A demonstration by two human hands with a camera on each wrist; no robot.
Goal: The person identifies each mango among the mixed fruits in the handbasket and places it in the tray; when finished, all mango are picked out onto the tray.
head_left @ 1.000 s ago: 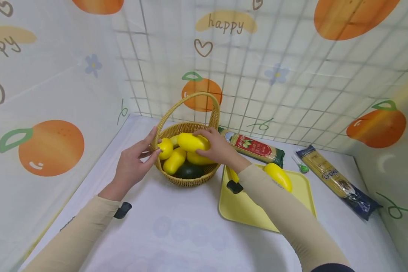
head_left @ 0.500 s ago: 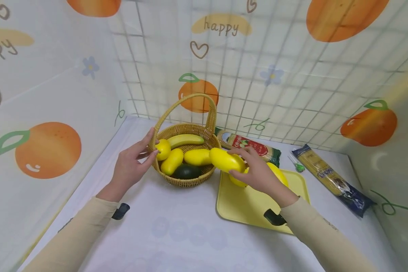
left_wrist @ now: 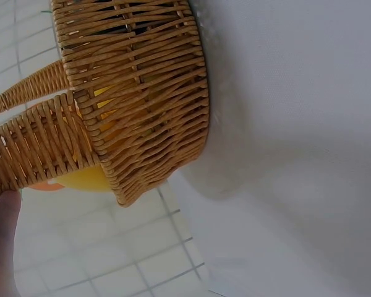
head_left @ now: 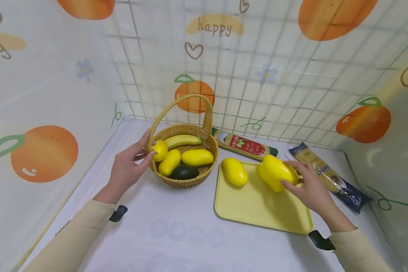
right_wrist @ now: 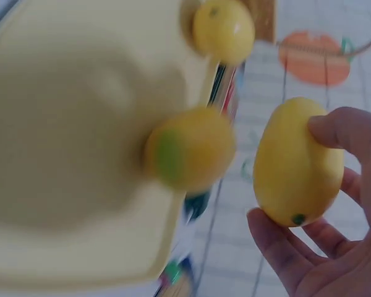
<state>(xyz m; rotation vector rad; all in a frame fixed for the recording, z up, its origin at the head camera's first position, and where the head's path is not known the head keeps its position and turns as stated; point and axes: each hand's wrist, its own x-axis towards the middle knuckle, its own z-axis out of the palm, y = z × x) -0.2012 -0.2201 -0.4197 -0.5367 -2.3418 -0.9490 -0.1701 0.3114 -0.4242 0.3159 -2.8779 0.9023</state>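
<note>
My left hand (head_left: 127, 166) holds the foot of the wicker basket's (head_left: 187, 184) handle on its left side; in the left wrist view a fingertip (left_wrist: 3, 238) lies against that handle (left_wrist: 40, 145). Inside the basket are a banana (head_left: 185, 141), a round yellow fruit (head_left: 160, 150), two yellow mangoes (head_left: 198, 157) and a dark green avocado-like fruit (head_left: 184, 172). Over the yellow tray (head_left: 244, 211), my right hand (head_left: 311, 187) grips a yellow mango (right_wrist: 297, 161) between thumb and fingers. Below it a second mango (right_wrist: 191, 151) lies on the tray, partly hidden in the head view. Another mango (head_left: 234, 172) rests at the tray's left.
Behind the tray lies a red-labelled pasta packet (head_left: 246, 144). A blue-ended pasta packet (head_left: 329, 177) slants along the right, partly behind my right hand. Printed cloth walls (head_left: 231, 75) enclose the white table (head_left: 176, 234) at the back and sides.
My right hand has lifted the mango out of the basket and carried it right, over the tray. The banana and the mango beneath came into sight. My left hand stays at the handle.
</note>
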